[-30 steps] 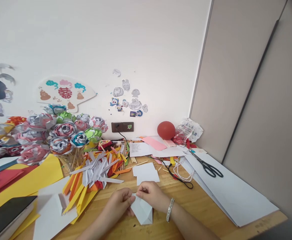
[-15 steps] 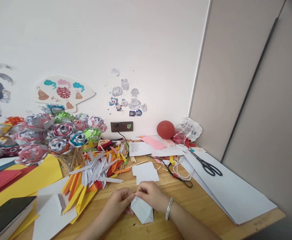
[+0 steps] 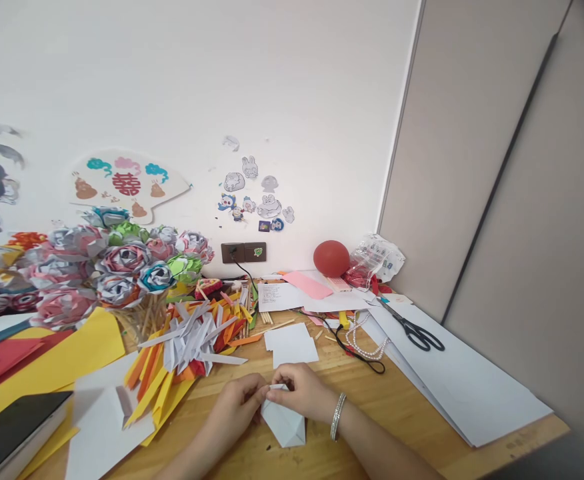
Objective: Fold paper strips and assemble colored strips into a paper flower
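Observation:
A folded piece of white paper (image 3: 285,423) hangs just above the wooden table (image 3: 232,443), pinched along its upper edge by both hands. My left hand (image 3: 245,399) grips its upper left corner between thumb and fingers. Close beside it, my right hand (image 3: 299,390), with a silver bracelet at the wrist, holds the top edge; its thumb presses on the front. Creases show in the lower part of the paper. Behind the hands lie white paper squares (image 3: 292,345).
To the left are paper flowers (image 3: 122,260), a pile of folded paper strips (image 3: 187,340) and a dark-covered book (image 3: 17,427). Black scissors (image 3: 415,330) rest on white sheets (image 3: 477,380) at right. A red balloon (image 3: 331,259) sits by the wall, near a black cable (image 3: 357,357).
The fingers have shifted slightly along the paper's top edge, and more of that edge shows between the hands. The paper has tipped a little.

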The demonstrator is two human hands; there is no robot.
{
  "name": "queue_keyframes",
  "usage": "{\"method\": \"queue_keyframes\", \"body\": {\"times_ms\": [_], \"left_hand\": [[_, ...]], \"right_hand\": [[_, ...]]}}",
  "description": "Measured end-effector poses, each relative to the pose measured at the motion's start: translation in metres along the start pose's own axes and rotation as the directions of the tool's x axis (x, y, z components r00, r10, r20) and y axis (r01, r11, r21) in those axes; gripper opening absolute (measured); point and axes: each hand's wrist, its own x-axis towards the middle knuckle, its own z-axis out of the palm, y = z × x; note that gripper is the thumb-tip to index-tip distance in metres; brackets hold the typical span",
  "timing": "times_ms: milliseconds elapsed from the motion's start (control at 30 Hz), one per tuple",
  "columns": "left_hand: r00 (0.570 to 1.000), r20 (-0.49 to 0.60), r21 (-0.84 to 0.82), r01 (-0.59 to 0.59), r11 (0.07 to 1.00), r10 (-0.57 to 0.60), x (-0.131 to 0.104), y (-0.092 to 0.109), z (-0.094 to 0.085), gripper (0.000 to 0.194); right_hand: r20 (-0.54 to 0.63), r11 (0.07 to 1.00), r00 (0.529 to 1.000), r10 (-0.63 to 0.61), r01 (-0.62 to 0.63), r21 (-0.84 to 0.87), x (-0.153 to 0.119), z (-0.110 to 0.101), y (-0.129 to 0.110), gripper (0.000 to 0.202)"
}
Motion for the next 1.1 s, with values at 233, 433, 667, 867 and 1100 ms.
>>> {"method": "queue_keyframes", "body": {"times_ms": [233, 433, 667, 867, 1100], "left_hand": [[0.999, 0.047, -0.071, 0.028, 0.997, -0.025, 0.002, -0.004, 0.001, 0.032], [1.000, -0.003, 0.105, -0.023, 0.994, 0.024, 0.000, -0.005, 0.001, 0.031], [0.999, -0.021, 0.177, -0.039, 0.983, 0.044, -0.001, -0.003, 0.000, 0.031], [0.999, -0.019, 0.143, -0.023, 0.989, 0.026, -0.001, 0.001, 0.000, 0.030], [0.990, -0.130, -0.049, 0.051, 0.997, -0.057, 0.003, -0.007, -0.006, 0.035]], "right_hand": [[0.021, 0.997, 1.000, 0.021, -0.022, 0.080, 0.001, -0.001, 0.002, 0.009], [0.082, 0.987, 0.996, -0.023, 0.009, 0.158, 0.000, -0.005, 0.002, 0.012], [0.161, 0.993, 0.987, -0.023, 0.004, 0.120, 0.000, -0.014, 0.005, 0.012], [0.204, 0.998, 0.979, -0.031, 0.019, 0.058, 0.000, -0.017, 0.008, 0.019], [0.134, 0.971, 0.991, -0.021, -0.011, 0.237, 0.000, -0.022, 0.006, 0.020]]}}
